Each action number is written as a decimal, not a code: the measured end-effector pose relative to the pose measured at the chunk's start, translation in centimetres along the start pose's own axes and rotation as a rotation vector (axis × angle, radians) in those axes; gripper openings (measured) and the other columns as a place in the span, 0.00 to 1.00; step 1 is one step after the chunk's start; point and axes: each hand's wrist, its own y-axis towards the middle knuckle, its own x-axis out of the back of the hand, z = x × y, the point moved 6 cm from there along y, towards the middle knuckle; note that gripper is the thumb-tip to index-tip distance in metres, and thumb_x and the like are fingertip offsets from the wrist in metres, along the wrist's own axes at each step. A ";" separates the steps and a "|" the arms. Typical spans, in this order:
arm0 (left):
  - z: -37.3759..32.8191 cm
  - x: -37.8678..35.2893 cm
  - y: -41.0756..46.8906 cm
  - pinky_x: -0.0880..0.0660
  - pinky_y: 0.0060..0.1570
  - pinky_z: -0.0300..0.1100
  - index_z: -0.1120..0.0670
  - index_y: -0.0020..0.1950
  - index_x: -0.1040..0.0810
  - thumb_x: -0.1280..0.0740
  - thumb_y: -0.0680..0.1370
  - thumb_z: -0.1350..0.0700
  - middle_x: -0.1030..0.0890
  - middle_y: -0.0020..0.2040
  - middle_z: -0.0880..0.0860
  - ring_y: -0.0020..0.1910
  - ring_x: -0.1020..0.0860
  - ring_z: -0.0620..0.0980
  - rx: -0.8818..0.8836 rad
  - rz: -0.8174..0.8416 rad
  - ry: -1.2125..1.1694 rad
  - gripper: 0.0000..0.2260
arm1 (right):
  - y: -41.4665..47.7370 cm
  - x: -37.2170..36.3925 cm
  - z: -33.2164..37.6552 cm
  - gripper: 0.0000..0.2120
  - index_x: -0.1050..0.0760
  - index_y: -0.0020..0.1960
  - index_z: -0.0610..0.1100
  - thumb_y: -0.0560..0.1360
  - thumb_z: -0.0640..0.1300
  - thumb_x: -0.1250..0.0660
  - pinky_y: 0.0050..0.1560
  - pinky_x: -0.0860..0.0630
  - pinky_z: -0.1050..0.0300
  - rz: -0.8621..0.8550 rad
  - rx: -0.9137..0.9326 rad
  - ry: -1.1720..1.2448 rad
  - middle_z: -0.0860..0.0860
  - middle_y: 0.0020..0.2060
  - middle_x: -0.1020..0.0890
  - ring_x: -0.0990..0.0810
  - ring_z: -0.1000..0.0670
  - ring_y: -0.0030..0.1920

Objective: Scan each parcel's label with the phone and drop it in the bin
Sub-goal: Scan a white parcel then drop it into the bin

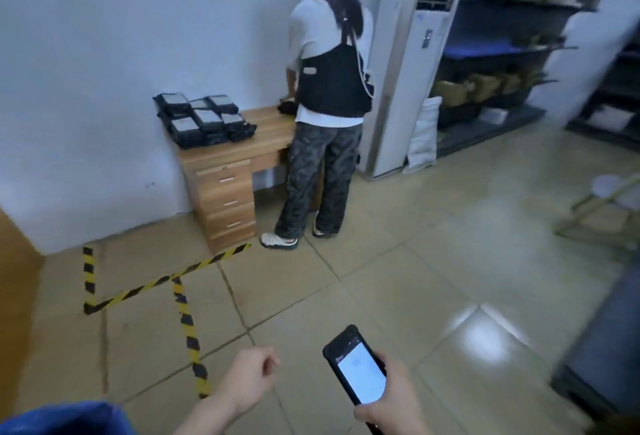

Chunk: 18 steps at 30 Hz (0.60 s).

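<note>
My right hand [391, 396] grips a black phone [356, 365] low in the frame, its lit screen facing up. My left hand [251, 377] hangs beside it over the floor, fingers loosely curled, holding nothing. Several black parcels with white labels [204, 119] lie stacked on the left end of a wooden desk [263, 144] against the far wall, well ahead of both hands. No bin is plainly visible.
A person [329, 105] stands at the desk with their back to me. A tall white air conditioner [405, 64] and dark shelves [502, 54] stand to the right. Yellow-black tape [180, 279] marks the tiled floor. A dark object [602, 348] sits at the right edge.
</note>
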 end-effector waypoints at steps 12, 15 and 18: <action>-30.3 -17.0 15.4 0.27 0.45 0.30 0.44 0.37 0.26 0.33 0.71 0.60 0.21 0.34 0.46 0.34 0.25 0.38 -0.460 0.369 0.104 0.11 | -0.1 24.8 -16.9 0.19 0.24 0.51 0.50 0.60 0.47 0.27 0.47 0.24 0.68 -0.470 -0.399 0.256 0.55 0.43 0.19 0.20 0.57 0.45; -37.7 -21.5 17.9 0.28 0.43 0.29 0.42 0.36 0.27 0.32 0.69 0.60 0.24 0.27 0.42 0.30 0.25 0.33 -0.564 0.432 0.086 0.12 | -0.6 30.5 -20.6 0.30 0.28 0.53 0.55 0.53 0.54 0.23 0.51 0.25 0.68 -0.558 -0.450 0.213 0.58 0.48 0.21 0.23 0.60 0.48; -44.1 -26.3 20.2 0.29 0.43 0.26 0.41 0.38 0.26 0.33 0.68 0.56 0.21 0.32 0.43 0.33 0.25 0.33 -0.647 0.518 0.118 0.09 | -1.6 34.7 -24.8 0.38 0.36 0.65 0.57 0.59 0.53 0.23 0.60 0.30 0.67 -0.675 -0.519 0.252 0.58 0.61 0.29 0.28 0.59 0.58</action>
